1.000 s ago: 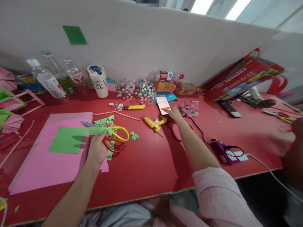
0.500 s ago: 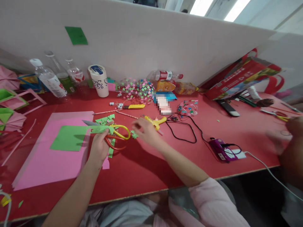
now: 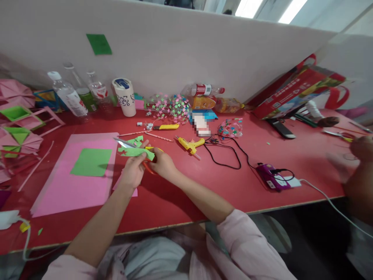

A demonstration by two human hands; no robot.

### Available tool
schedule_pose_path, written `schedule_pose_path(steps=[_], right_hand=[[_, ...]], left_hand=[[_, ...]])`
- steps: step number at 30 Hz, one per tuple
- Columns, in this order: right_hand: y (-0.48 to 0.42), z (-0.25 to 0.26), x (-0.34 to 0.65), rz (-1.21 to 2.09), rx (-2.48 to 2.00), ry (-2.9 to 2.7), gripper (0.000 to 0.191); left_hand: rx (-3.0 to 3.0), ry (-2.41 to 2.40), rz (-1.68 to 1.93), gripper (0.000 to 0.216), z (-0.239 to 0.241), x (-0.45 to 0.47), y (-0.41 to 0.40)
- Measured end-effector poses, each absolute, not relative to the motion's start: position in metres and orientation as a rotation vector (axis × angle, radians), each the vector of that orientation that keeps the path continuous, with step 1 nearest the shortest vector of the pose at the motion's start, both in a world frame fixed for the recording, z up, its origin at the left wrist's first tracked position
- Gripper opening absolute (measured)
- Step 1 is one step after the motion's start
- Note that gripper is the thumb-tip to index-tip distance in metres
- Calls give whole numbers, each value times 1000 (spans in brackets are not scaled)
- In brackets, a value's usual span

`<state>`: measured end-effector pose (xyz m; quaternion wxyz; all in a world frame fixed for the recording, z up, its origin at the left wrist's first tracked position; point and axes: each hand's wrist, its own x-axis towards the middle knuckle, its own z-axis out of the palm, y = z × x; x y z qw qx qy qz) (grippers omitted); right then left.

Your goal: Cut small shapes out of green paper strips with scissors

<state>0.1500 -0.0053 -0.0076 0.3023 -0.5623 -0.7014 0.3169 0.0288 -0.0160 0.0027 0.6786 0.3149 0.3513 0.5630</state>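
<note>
My left hand (image 3: 133, 172) pinches a strip of green paper (image 3: 138, 152) with a notched edge. In my right hand (image 3: 164, 165) are the scissors (image 3: 122, 143), gripped by their yellow and red handles. Their blades point left, just behind the strip; whether they touch it I cannot tell. Under and behind the hands lie small green paper scraps (image 3: 139, 139) and pink scraps (image 3: 134, 192). Left of my hands, a green paper square (image 3: 92, 162) rests on large pink sheets (image 3: 62, 194).
Behind my hands lie a yellow glue gun (image 3: 190, 145), a yellow utility knife (image 3: 167, 127) and striped straws (image 3: 159, 137). Bottles (image 3: 70, 97) and a cup (image 3: 124, 99) line the wall. A black cord runs to a purple box (image 3: 272, 179). Another person's hand (image 3: 361, 149) is at right.
My right hand has moved left from beside the glue gun and taken the scissors by the handles. Before, my left hand held both strip and scissors. The view has shifted slightly.
</note>
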Motion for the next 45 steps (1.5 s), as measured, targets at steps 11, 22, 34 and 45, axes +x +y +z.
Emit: schedule_pose_path(steps=[11, 22, 34, 45], right_hand=[[-11, -2, 173, 1426, -1104, -1134, 27], [-19, -24, 175, 1346, -1031, -1084, 30], [-19, -12, 170, 1254, -1044, -1114, 27], [-23, -16, 169, 1272, -1068, -1114, 27]], left_hand=[[1108, 1077, 1146, 19, 5, 15, -3], [1271, 1139, 1079, 26, -19, 15, -13], [991, 948, 1115, 13, -17, 20, -11], [839, 931, 1114, 19, -18, 17, -9]])
